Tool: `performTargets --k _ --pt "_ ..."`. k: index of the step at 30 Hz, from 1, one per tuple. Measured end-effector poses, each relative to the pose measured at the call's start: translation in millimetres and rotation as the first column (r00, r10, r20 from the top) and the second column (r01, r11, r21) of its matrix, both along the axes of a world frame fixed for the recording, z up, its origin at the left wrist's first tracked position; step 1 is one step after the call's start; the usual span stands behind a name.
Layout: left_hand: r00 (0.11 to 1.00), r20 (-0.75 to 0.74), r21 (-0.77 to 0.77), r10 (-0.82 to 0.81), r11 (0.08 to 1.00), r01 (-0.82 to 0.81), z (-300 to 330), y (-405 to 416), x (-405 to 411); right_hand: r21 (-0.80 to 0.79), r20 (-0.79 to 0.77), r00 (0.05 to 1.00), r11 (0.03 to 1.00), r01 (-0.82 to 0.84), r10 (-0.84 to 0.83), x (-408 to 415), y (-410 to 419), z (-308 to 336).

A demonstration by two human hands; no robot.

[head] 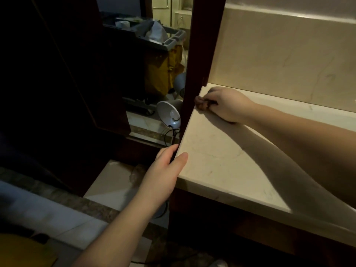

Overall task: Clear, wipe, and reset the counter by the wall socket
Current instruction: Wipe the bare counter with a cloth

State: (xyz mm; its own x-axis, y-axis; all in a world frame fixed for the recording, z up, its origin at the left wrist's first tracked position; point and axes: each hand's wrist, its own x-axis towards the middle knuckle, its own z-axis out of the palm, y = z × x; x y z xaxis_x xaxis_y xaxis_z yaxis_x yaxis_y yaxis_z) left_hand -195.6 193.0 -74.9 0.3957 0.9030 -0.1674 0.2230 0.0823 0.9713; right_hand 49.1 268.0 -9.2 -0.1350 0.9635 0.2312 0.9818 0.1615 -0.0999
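Observation:
The cream marble counter [221, 160] runs from the dark wooden post on the left to the right edge of the view. My right hand [225, 105] rests on the counter's back left corner and grips a small dark brown cloth [201, 103], which is pressed against the post. My left hand [165, 170] grips the counter's front left corner, thumb on top and fingers over the side edge. No wall socket shows in this view.
A dark wooden post [200, 54] stands at the counter's left end. Beyond it on the floor lie a white desk lamp [169, 114] with its black cord and a housekeeping cart [158, 41] with a yellow bag. A marble backsplash [289, 54] rises behind the counter.

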Motion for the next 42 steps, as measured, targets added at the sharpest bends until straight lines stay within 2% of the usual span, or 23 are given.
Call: performTargets --k 3,8,12,14,19,21,25,28,32,38,42 --pt "1.0 -0.021 0.006 -0.015 1.0 0.015 -0.7 2.4 -1.2 0.013 0.0 1.0 1.0 -0.02 0.02 -12.9 10.8 -2.5" --pt "1.0 -0.003 -0.014 -0.027 1.0 0.027 -2.2 3.1 -2.8 -0.003 -0.043 0.989 0.99 -0.14 0.14 -15.8 -28.1 -2.7" --pt "1.0 -0.003 -0.009 -0.027 1.0 0.027 -1.3 1.9 -1.8 0.002 0.014 0.999 0.999 0.034 -0.034 13.3 12.7 -0.9" --pt "1.0 0.005 -0.005 -0.025 1.0 0.025 -1.1 1.4 -1.6 0.016 0.011 0.998 0.998 0.063 -0.064 13.8 24.4 -0.1" --pt "1.0 0.025 -0.008 -0.013 1.0 0.013 -2.1 0.7 -1.7 -0.052 -0.043 0.99 0.989 -0.138 0.135 -2.6 -19.8 -2.1" --pt "1.0 0.021 -0.006 -0.015 1.0 0.016 -2.5 0.9 -0.8 -0.044 -0.021 0.995 0.994 -0.096 0.095 10.5 -18.8 -0.9" --pt "1.0 0.021 0.0 -0.001 1.0 0.001 -1.0 -0.4 0.3 -0.007 0.012 0.995 0.995 0.099 -0.099 34.0 30.8 0.3" --pt "0.999 0.038 -0.02 0.011 1.0 -0.01 -1.1 -1.3 0.5 0.011 0.015 0.994 0.994 0.111 -0.111 23.1 42.5 -2.9" --pt "0.999 0.042 -0.022 -0.002 1.0 0.003 -1.3 0.2 -0.6 0.007 -0.028 0.999 1.0 -0.028 0.028 27.0 8.5 -3.8" --pt "1.0 0.029 -0.033 0.011 0.999 -0.01 -1.8 -1.2 -0.1 0.005 0.101 0.97 0.975 0.221 -0.221 58.0 49.7 0.5" --pt "0.998 0.05 -0.053 0.033 0.998 -0.03 -1.6 -1.6 1.3 -0.009 0.096 0.971 0.976 0.219 -0.217 42.7 64.5 -1.7"
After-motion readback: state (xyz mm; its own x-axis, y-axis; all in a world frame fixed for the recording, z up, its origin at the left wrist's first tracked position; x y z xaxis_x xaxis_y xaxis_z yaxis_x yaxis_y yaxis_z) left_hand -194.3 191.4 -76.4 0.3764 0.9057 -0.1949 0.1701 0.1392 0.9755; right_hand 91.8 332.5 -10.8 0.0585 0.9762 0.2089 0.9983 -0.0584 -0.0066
